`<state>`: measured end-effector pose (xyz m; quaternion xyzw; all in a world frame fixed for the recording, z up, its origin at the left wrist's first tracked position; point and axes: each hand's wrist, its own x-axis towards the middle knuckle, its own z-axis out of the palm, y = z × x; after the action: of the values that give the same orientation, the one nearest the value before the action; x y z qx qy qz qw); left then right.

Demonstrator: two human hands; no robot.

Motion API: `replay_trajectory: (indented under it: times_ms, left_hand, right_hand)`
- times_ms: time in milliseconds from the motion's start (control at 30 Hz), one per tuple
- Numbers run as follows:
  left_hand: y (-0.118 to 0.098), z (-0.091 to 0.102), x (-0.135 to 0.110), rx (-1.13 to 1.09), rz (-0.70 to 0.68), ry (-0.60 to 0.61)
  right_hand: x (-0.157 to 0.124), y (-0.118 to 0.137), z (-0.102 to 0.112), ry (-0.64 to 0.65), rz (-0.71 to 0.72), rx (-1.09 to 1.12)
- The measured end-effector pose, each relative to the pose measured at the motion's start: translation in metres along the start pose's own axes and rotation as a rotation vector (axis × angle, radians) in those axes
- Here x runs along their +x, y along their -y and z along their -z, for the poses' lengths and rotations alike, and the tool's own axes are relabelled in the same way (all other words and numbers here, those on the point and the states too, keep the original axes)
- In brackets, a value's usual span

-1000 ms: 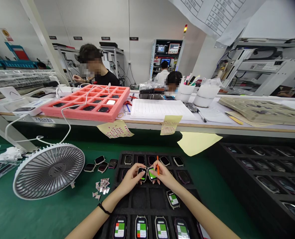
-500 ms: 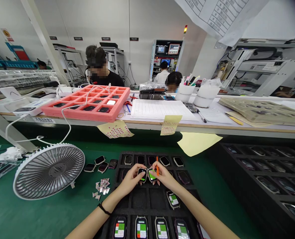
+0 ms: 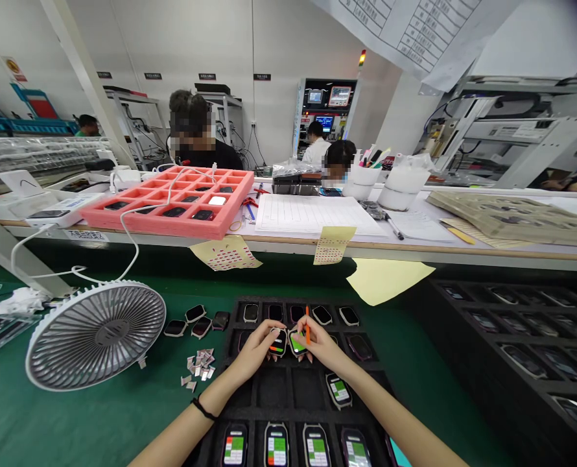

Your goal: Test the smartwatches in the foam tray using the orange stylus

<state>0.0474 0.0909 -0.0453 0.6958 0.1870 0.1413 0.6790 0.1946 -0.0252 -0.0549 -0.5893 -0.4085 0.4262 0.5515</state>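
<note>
My left hand [image 3: 260, 345] is closed around a smartwatch body [image 3: 279, 344], its thumb over the screen, which is dark with an orange-red strip. Beside it, my right hand [image 3: 317, 340] grips a second smartwatch body [image 3: 297, 342] with a green and white screen. An orange pen-like stick [image 3: 307, 324] also rises from between the right fingers. Both hands are above a black foam tray [image 3: 271, 416], whose compartments hold several more watch bodies. In the near row, watches [image 3: 276, 445] show green, white and red screens, and another lit watch [image 3: 339, 390] lies below my right wrist.
A grey round fan [image 3: 98, 334] stands left on the green mat. Several loose watches [image 3: 201, 327] and small metallic pieces [image 3: 201, 363] lie beside the tray. Stacked black trays [image 3: 502, 383] rise at right. A shelf ahead carries a pink foam tray [image 3: 225, 227]. Co-workers sit beyond.
The left watch's screen has gone from a green patch to an orange-red strip, and my left thumb has shifted slightly up the screen. Both hands otherwise stay in place.
</note>
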Motion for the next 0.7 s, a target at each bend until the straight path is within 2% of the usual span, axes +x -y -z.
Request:
replay_trajectory:
  times_ms: [700]
  left_hand:
    - [0.0022, 0.001, 0.0005, 0.027, -0.007, 0.029]
  right_hand:
    - [0.0002, -0.0013, -0.0005, -0.003, 0.017, -0.014]
